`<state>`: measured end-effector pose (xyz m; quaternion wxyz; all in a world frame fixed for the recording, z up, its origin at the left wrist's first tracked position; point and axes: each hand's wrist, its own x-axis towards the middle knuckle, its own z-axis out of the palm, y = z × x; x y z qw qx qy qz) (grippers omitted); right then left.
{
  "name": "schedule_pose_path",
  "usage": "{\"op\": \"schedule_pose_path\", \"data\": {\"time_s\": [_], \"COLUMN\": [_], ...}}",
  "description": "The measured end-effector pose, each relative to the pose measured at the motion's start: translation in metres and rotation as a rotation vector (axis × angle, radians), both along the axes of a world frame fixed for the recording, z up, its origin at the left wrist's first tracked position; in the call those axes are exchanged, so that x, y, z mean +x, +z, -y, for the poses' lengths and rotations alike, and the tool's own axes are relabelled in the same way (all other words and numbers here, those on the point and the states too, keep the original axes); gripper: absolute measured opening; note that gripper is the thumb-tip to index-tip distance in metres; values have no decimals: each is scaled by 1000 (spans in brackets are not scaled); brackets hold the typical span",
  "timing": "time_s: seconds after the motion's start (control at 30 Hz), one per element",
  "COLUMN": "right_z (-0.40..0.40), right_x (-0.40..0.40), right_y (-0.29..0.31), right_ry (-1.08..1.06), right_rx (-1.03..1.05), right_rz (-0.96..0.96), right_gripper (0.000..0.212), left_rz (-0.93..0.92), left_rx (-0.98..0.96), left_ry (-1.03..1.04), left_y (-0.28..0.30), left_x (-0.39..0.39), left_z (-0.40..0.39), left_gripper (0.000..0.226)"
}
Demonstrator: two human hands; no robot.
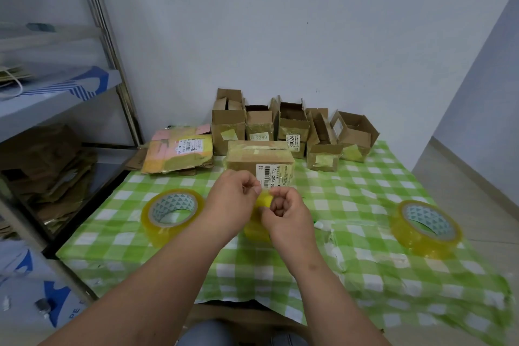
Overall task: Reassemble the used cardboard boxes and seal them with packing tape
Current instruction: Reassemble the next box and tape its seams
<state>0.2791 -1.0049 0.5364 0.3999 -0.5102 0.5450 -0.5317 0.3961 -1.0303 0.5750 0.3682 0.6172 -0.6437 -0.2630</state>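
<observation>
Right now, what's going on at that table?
A person is working a yellow tape roll with both hands: the left hand and right hand pinch its loose end just in front of a closed box. Two more rolls lie untouched on the checked cloth. Open boxes stand along the wall, with flattened ones stacked to their left.

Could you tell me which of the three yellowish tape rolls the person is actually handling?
The middle yellowish tape roll, under both hands: left hand and right hand pinch its tape; the side rolls lie untouched.
</observation>
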Motion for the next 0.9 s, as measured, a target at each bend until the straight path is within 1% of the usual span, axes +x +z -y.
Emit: {"op": "schedule_pose_path", "data": {"time_s": [0.07, 0.1, 0.17, 0.2, 0.23, 0.27, 0.3, 0.33, 0.4, 0.47, 0.5, 0.57, 0.6, 0.67, 0.73, 0.8, 0.87, 0.9], "right_z": [0, -1, -1, -1, -2, -4, -5, -5, -6, -6, -5, -3, -1, 6, 15, 27, 39, 46], "right_x": [1, 1, 0, -1, -1, -1, -1, 1, 5, 8, 9, 9, 7, 2, -6, -15, -21, -21], "right_y": [0, 0, -2, -3, -4, -4, -4, -3, -1, 1, 0, -4, -6, -5, 0, 10, 19, 21], "right_ry": [20, 22, 20, 24, 37, 56, 82, 115, 186, 262, 295, 290, 234, 58, -135, -249, -220, -177], "right_rx": [-33, -47, -64, -75, -94, -108, -118, -122, -133, -130, -122, -143, -172, -201, -164, -105, -44, -13], "right_rz": [-55, -112, -241, -310, -386, -471, -556, -638, -767, -839, -838, -758, -703, -600, -530, -499, -453, -422], "right_gripper": [38, 41, 51, 60, 70, 75, 76, 74, 65, 52, 46, 34, 30, 26, 34, 51, 66, 70], "left_rz": [-194, -267, -328, -326, -300, -252, -177, -81, 86, 124, 106, 65, 50, 7, -66, -119, -200, -279], "left_rx": [66, 95, 131, 141, 145, 141, 143, 151, 171, 138, 92, -8, -32, -31, 3, 45, 115, 167], "left_ry": [-8, -18, -9, 20, 64, 108, 137, 150, 148, 155, 176, 229, 246, 257, 248, 221, 175, 156], "left_y": [-1, -3, -5, -4, -3, -3, -5, -5, -6, -10, -12, -15, -15, -14, -12, -9, -2, 2], "left_x": [1, 3, 9, 13, 16, 20, 24, 27, 30, 33, 34, 34, 34, 33, 31, 28, 22, 19], "left_z": [-1, -1, 2, 2, 2, 3, 3, 3, 0, 1, 1, 5, 7, 13, 20, 27, 32, 33], "left_gripper": [16, 18, 21, 19, 17, 15, 14, 13, 23, 33, 35, 36, 37, 43, 51, 60, 64, 64]}}
